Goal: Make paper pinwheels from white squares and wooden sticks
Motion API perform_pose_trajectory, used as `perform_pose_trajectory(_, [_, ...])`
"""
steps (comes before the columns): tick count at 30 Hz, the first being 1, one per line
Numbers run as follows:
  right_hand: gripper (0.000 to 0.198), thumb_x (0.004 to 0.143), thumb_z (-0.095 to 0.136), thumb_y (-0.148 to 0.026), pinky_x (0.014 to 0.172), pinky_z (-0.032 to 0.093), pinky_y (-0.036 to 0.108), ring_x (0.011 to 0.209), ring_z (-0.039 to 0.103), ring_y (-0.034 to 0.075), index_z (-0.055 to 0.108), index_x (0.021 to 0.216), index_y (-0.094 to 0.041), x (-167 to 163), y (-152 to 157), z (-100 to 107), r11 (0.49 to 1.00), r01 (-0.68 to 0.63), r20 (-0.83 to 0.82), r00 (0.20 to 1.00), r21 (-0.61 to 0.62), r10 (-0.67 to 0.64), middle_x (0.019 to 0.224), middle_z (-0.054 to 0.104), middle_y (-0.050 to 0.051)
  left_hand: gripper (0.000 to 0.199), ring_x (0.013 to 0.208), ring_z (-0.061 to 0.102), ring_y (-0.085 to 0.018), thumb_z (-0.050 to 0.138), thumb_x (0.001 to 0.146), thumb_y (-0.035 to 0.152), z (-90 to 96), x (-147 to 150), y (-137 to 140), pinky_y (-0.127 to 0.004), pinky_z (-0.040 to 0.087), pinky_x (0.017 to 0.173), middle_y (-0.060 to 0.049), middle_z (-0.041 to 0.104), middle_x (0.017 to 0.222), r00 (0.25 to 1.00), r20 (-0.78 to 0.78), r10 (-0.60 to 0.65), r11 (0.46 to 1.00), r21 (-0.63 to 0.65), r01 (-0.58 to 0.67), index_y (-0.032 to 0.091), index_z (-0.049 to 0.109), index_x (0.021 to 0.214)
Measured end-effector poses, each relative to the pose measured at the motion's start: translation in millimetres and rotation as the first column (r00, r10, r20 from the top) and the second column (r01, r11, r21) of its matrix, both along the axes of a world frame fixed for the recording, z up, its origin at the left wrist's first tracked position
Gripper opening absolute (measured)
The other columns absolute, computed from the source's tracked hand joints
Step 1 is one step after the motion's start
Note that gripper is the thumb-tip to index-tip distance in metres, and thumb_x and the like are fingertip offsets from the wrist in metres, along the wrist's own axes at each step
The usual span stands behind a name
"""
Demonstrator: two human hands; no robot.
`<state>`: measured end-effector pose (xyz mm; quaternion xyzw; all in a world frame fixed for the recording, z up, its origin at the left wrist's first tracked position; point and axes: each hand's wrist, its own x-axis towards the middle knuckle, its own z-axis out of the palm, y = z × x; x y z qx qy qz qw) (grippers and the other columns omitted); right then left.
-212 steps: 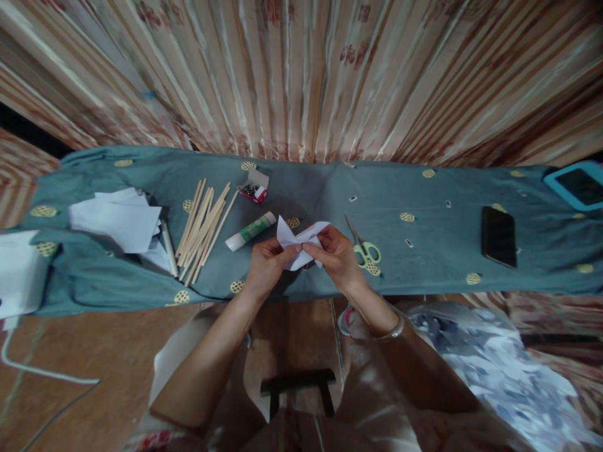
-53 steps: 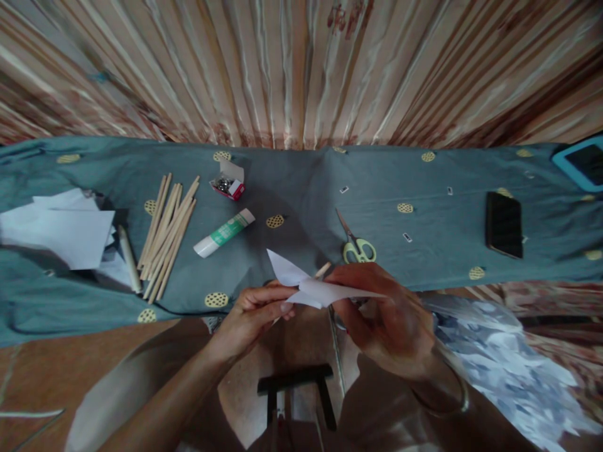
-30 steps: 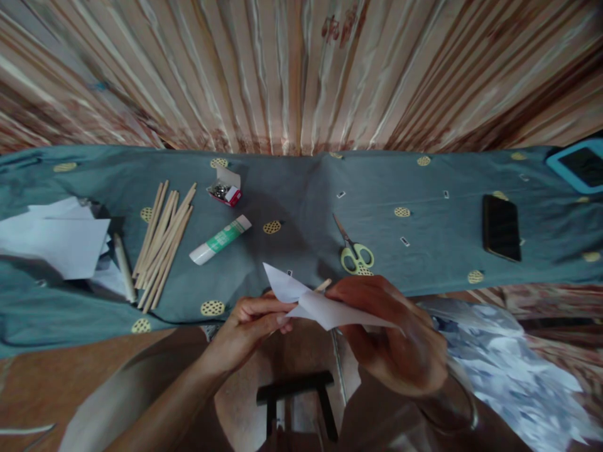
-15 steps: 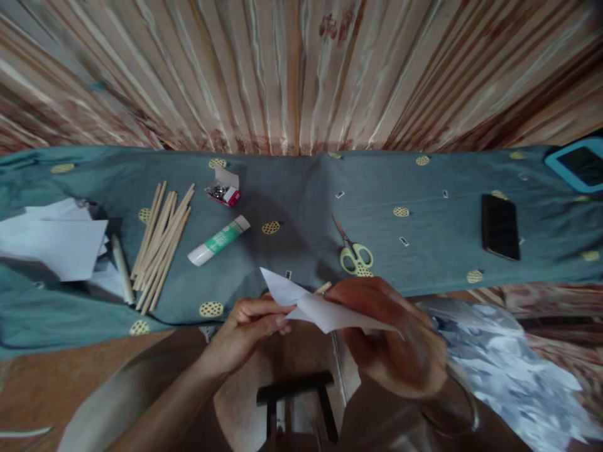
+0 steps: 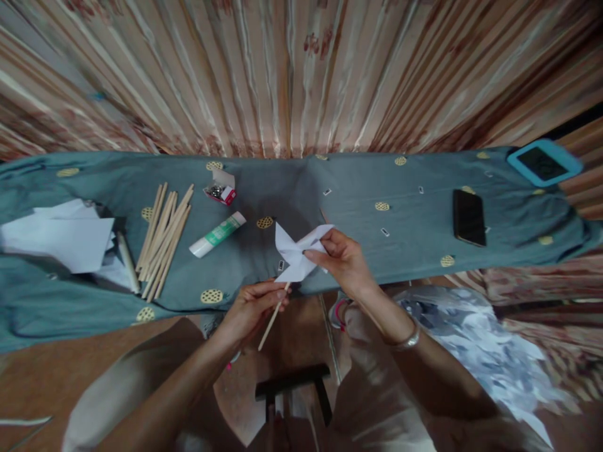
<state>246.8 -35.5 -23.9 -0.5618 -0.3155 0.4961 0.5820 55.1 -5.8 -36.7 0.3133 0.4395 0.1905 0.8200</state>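
A white paper pinwheel (image 5: 294,256) faces me above the near edge of the cloth, its blades spread around the centre. Below it runs a thin wooden stick (image 5: 269,329), and my left hand (image 5: 254,309) is closed around that stick just under the paper. My right hand (image 5: 347,262) is closed on the pinwheel's right side, with the thumb at its centre and the fingers behind a blade. Behind the paper, only the blade tip of the scissors (image 5: 323,215) shows.
Left on the green cloth (image 5: 330,176) lie wooden sticks (image 5: 164,238), a glue stick (image 5: 217,235), an open box of pins (image 5: 221,190), a pen-like rod (image 5: 128,262) and white paper (image 5: 61,238). A phone (image 5: 469,217) and blue-framed tablet (image 5: 544,163) lie right. Below is a plastic bag (image 5: 475,339).
The pinwheel has turned from edge-on to facing me, and its stick now shows below. My right hand has moved up and away from me. My left hand has shifted from the paper to the stick.
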Motion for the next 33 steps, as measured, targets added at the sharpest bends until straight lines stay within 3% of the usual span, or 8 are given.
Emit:
perform_pose_trajectory(6, [0.037, 0.059, 0.079, -0.027, 0.079, 0.054, 0.030, 0.080, 0.069, 0.017, 0.059, 0.090, -0.018, -3, 12, -9, 0.987, -0.085, 0.017, 0.996, -0.137, 0.088, 0.086, 0.074, 0.003, 0.033, 0.058, 0.062, -0.008, 0.091, 0.050, 0.019, -2.3, -1, -18, -0.014, 0.050, 0.057, -0.005, 0.073, 0.070, 0.983, 0.002, 0.181, 0.979, -0.097, -0.180, 0.011, 0.079, 0.079])
perform_pose_trajectory(11, [0.029, 0.065, 0.071, -0.012, 0.075, 0.053, 0.027, 0.080, 0.070, 0.016, 0.061, 0.091, -0.015, -18, 21, -10, 0.929, -0.239, 0.132, 0.950, -0.282, 0.285, 0.087, 0.073, 0.004, 0.022, 0.055, 0.062, -0.006, 0.087, 0.053, 0.007, -9.0, -14, -42, -0.013, 0.050, 0.055, -0.004, 0.072, 0.067, 0.945, -0.045, 0.325, 0.926, -0.187, -0.327, 0.009, 0.077, 0.073])
perform_pose_trajectory(14, [0.024, 0.066, 0.070, -0.009, 0.074, 0.050, 0.025, 0.082, 0.069, 0.016, 0.063, 0.088, -0.013, -24, 29, -12, 0.866, -0.319, 0.319, 0.834, -0.384, 0.449, 0.088, 0.073, 0.005, 0.016, 0.053, 0.061, -0.005, 0.083, 0.058, 0.002, -18.3, -18, -55, -0.012, 0.050, 0.054, -0.002, 0.070, 0.063, 0.927, -0.051, 0.371, 0.900, -0.225, -0.373, 0.009, 0.076, 0.071])
perform_pose_trajectory(19, [0.022, 0.067, 0.074, -0.014, 0.066, 0.044, 0.021, 0.078, 0.066, 0.015, 0.068, 0.088, -0.012, -25, 44, 0, 0.750, -0.359, 0.592, 0.462, -0.557, 0.660, 0.083, 0.073, 0.003, 0.014, 0.057, 0.063, -0.006, 0.079, 0.064, 0.002, -29.4, -16, -65, -0.013, 0.052, 0.057, -0.002, 0.071, 0.068, 0.917, -0.004, 0.399, 0.881, -0.275, -0.385, 0.009, 0.074, 0.075])
perform_pose_trajectory(21, [0.023, 0.067, 0.076, -0.016, 0.064, 0.043, 0.020, 0.077, 0.065, 0.015, 0.069, 0.088, -0.011, -25, 50, 7, 0.718, -0.369, 0.622, 0.359, -0.590, 0.696, 0.082, 0.073, 0.003, 0.014, 0.057, 0.064, -0.007, 0.078, 0.064, 0.002, -30.8, -15, -65, -0.014, 0.053, 0.058, -0.003, 0.071, 0.069, 0.913, -0.004, 0.407, 0.875, -0.286, -0.391, 0.009, 0.074, 0.075])
perform_pose_trajectory(27, [0.024, 0.061, 0.079, -0.017, 0.064, 0.043, 0.020, 0.072, 0.064, 0.015, 0.074, 0.084, -0.012, -27, 63, 12, 0.642, -0.410, 0.581, 0.279, -0.648, 0.765, 0.076, 0.073, 0.001, 0.018, 0.059, 0.066, -0.008, 0.082, 0.061, 0.006, -34.1, -16, -65, -0.016, 0.054, 0.061, -0.003, 0.073, 0.071, 0.923, 0.006, 0.385, 0.888, -0.276, -0.369, 0.011, 0.075, 0.077])
perform_pose_trajectory(33, [0.024, 0.068, 0.074, -0.017, 0.056, 0.037, 0.020, 0.069, 0.060, 0.012, 0.073, 0.090, -0.008, -30, 66, 15, 0.589, -0.355, 0.543, 0.231, -0.726, 0.807, 0.079, 0.072, 0.003, 0.025, 0.061, 0.067, -0.011, 0.088, 0.054, 0.012, -37.2, -15, -63, -0.023, 0.055, 0.065, -0.004, 0.073, 0.071, 0.930, -0.005, 0.368, 0.896, -0.265, -0.356, 0.011, 0.074, 0.074])
